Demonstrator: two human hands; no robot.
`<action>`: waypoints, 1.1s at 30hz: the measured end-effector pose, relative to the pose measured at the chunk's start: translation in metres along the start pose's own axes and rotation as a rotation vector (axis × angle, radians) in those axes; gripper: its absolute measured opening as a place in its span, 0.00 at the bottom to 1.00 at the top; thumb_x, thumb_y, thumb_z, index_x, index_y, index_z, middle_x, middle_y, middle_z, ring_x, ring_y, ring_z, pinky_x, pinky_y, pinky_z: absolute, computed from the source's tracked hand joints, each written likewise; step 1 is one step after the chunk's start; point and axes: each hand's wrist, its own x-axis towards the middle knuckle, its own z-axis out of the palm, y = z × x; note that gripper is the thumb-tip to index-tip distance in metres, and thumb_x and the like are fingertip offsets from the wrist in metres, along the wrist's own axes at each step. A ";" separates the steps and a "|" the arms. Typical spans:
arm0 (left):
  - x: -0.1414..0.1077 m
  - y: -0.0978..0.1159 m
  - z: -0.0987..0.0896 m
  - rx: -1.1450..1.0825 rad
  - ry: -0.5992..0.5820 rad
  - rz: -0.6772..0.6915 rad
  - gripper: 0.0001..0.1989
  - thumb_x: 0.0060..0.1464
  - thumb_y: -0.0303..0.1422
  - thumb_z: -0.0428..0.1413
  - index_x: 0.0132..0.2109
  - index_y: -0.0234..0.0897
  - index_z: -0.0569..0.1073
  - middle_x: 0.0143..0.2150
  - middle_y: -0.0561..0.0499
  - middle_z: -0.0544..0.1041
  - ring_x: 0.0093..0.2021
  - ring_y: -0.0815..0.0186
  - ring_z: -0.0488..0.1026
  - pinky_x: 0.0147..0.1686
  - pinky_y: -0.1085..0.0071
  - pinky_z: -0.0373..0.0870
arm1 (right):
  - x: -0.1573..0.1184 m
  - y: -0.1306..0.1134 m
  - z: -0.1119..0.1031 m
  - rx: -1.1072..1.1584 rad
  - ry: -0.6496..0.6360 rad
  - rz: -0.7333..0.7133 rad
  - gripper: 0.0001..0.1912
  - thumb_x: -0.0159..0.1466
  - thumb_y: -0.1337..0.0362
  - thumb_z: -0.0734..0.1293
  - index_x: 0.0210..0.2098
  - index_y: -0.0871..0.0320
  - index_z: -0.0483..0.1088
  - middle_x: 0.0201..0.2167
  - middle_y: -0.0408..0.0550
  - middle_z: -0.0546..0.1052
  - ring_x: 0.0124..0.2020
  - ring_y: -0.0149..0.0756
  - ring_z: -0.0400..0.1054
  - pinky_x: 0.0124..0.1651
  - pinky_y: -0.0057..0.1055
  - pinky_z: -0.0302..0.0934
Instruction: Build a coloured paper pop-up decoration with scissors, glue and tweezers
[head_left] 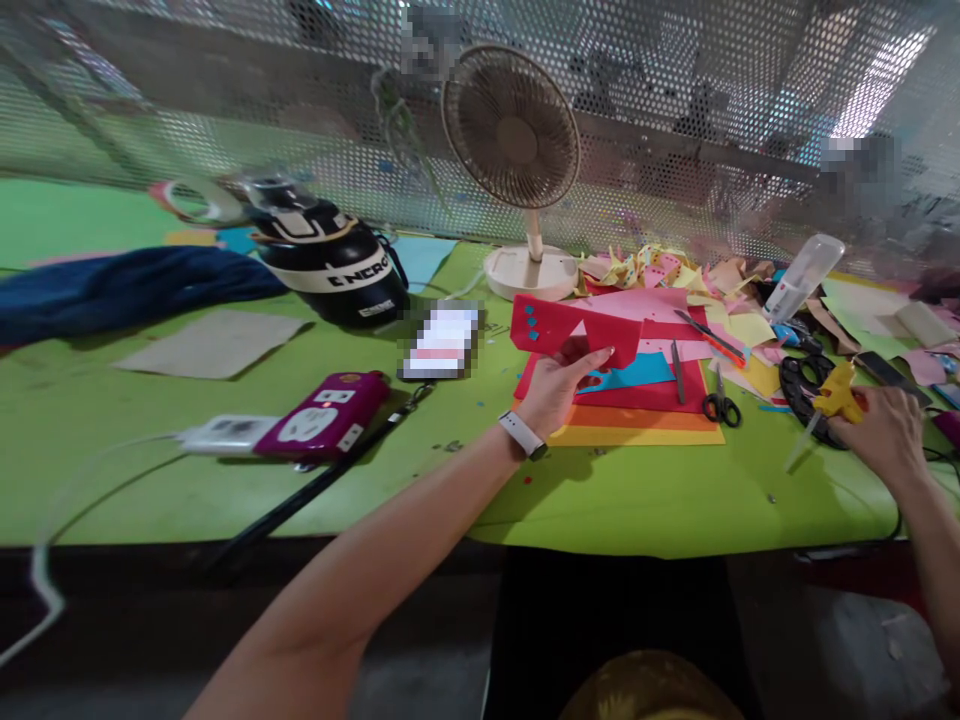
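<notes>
My left hand [559, 390] pinches a folded red felt piece [574, 330] between thumb and fingers. Several small blue squares [532, 322] sit at its left end, and a notch shows near the middle. Below it lies a stack of sheets in red, orange and yellow [637, 425], with a blue strip [637, 373] on top. At the right, my right hand [881, 430] is closed round a yellow glue gun [838, 395] with a pale translucent glue stick [802, 445] jutting toward the lower left. A black ring-shaped holder [806, 385] is behind the glue gun.
Scissors [721, 402], tweezers [678, 372] and an orange cutter [716, 340] lie beside the stack. Farther back are paper scraps [645, 270], a clear bottle [806, 275] and a fan [517, 135]. Leftward are a phone [442, 340], a purple power strip [326, 415] and a black jug [330, 270].
</notes>
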 end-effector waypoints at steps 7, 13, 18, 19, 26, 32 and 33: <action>0.000 -0.005 -0.001 0.038 -0.022 0.004 0.19 0.37 0.40 0.70 0.35 0.36 0.76 0.35 0.49 0.80 0.31 0.68 0.75 0.27 0.75 0.68 | 0.016 -0.030 -0.011 0.762 0.166 0.064 0.19 0.50 0.58 0.70 0.40 0.57 0.72 0.37 0.54 0.75 0.42 0.45 0.68 0.43 0.39 0.63; 0.001 -0.010 -0.003 0.047 -0.027 0.006 0.18 0.39 0.40 0.69 0.36 0.36 0.76 0.36 0.48 0.80 0.34 0.66 0.76 0.27 0.75 0.68 | 0.023 -0.122 -0.045 1.703 -0.259 0.009 0.14 0.50 0.57 0.73 0.34 0.56 0.73 0.27 0.42 0.73 0.21 0.26 0.59 0.22 0.25 0.56; 0.002 -0.012 -0.005 0.019 -0.001 -0.013 0.17 0.40 0.39 0.69 0.35 0.36 0.76 0.35 0.49 0.79 0.32 0.68 0.74 0.25 0.76 0.67 | 0.016 -0.193 -0.071 1.815 -0.344 -0.177 0.15 0.55 0.53 0.71 0.36 0.57 0.73 0.29 0.45 0.76 0.20 0.25 0.60 0.19 0.23 0.54; 0.002 -0.013 -0.006 0.010 0.008 -0.016 0.17 0.39 0.39 0.69 0.35 0.36 0.76 0.36 0.49 0.78 0.32 0.68 0.75 0.25 0.76 0.67 | 0.013 -0.201 -0.070 1.808 -0.365 -0.214 0.16 0.58 0.51 0.69 0.35 0.58 0.73 0.28 0.45 0.75 0.21 0.26 0.61 0.19 0.23 0.54; -0.004 -0.010 -0.002 0.048 -0.005 -0.005 0.17 0.39 0.38 0.69 0.35 0.35 0.75 0.33 0.51 0.76 0.32 0.68 0.73 0.25 0.76 0.67 | -0.004 -0.218 -0.047 1.668 -0.348 -0.236 0.19 0.55 0.47 0.71 0.29 0.57 0.70 0.22 0.45 0.71 0.22 0.31 0.63 0.21 0.28 0.59; -0.007 -0.010 0.001 0.050 0.008 -0.035 0.19 0.38 0.39 0.70 0.36 0.35 0.74 0.35 0.53 0.75 0.31 0.71 0.72 0.26 0.76 0.68 | -0.013 -0.222 -0.045 1.588 -0.243 -0.307 0.13 0.58 0.52 0.70 0.31 0.56 0.70 0.27 0.47 0.73 0.29 0.37 0.67 0.30 0.33 0.64; -0.007 -0.011 0.000 0.047 0.003 -0.030 0.19 0.38 0.39 0.70 0.36 0.36 0.75 0.35 0.53 0.75 0.31 0.71 0.72 0.26 0.76 0.69 | -0.014 -0.222 -0.044 1.570 -0.236 -0.306 0.13 0.58 0.52 0.69 0.30 0.56 0.70 0.26 0.47 0.73 0.29 0.37 0.67 0.30 0.34 0.64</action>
